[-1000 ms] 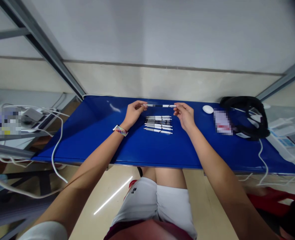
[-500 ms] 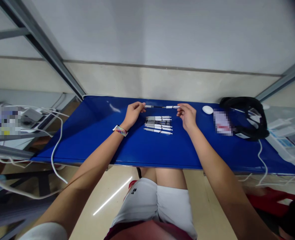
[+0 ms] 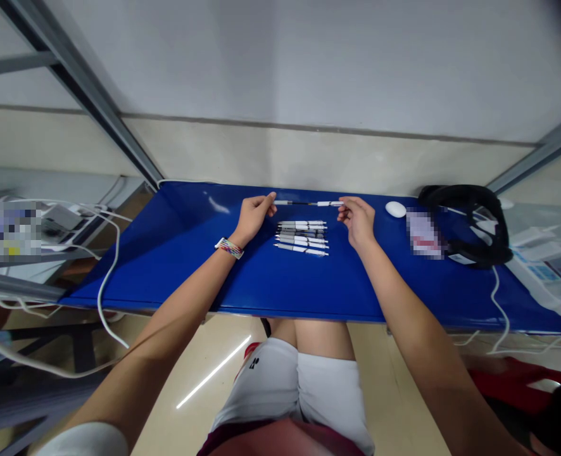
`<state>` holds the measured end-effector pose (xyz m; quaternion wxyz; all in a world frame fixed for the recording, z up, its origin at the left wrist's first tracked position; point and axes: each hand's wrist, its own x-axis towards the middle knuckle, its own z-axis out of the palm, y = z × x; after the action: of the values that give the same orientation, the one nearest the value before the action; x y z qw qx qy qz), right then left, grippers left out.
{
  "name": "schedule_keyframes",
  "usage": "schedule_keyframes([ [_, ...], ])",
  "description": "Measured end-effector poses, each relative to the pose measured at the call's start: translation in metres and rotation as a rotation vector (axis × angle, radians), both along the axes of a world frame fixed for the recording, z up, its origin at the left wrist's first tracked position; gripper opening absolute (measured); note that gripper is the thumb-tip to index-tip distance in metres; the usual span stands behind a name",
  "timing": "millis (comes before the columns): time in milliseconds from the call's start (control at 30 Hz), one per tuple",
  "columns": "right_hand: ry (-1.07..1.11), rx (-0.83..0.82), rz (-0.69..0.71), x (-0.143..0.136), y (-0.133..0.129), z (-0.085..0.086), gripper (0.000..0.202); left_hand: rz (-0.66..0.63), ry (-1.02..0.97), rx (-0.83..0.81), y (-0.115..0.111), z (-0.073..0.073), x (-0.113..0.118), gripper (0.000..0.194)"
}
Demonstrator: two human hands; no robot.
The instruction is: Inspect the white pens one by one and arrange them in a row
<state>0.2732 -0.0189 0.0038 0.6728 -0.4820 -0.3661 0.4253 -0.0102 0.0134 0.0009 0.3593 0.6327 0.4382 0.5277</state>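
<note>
My left hand (image 3: 255, 216) pinches the left end of a thin pen part (image 3: 284, 202), light at its end and dark in the middle. The fingers of my right hand (image 3: 358, 220) close on the right end of a white pen barrel (image 3: 328, 204). The two pieces lie in one line, the dark refill running between them. Just below, several white and grey pens (image 3: 302, 237) lie side by side on the blue table (image 3: 271, 285), their tips toward the left.
Right of my right hand lies a white oval object (image 3: 395, 209), then a blurred-out item (image 3: 424, 234) and a black headset-like strap (image 3: 501, 234). White cables (image 3: 102, 285) hang at the left. Metal posts (image 3: 114, 130) frame the table.
My right hand has shifted very slightly to the right with the white barrel. My left hand has stayed nearly in place.
</note>
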Motion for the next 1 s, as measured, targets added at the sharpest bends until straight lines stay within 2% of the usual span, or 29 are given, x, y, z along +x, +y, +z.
schedule_keyframes([
  [300, -0.025, 0.0, -0.002, 0.0007, 0.0, 0.0, 0.013, 0.059, 0.055, -0.021, -0.0042, 0.0026, -0.0008, 0.069],
  [600, 0.012, -0.004, 0.002, 0.0003, -0.0001, 0.0003, 0.013, 0.056, 0.051, -0.016, -0.0054, 0.005, -0.0005, 0.07],
  [800, 0.006, 0.0, -0.046, 0.002, 0.0005, -0.0004, 0.011, 0.043, 0.061, 0.0, -0.003, 0.0027, -0.0016, 0.069],
  [1000, -0.024, -0.031, 0.015, -0.0005, -0.0004, 0.0003, 0.011, 0.035, 0.07, 0.008, -0.0006, -0.0008, -0.0015, 0.069],
])
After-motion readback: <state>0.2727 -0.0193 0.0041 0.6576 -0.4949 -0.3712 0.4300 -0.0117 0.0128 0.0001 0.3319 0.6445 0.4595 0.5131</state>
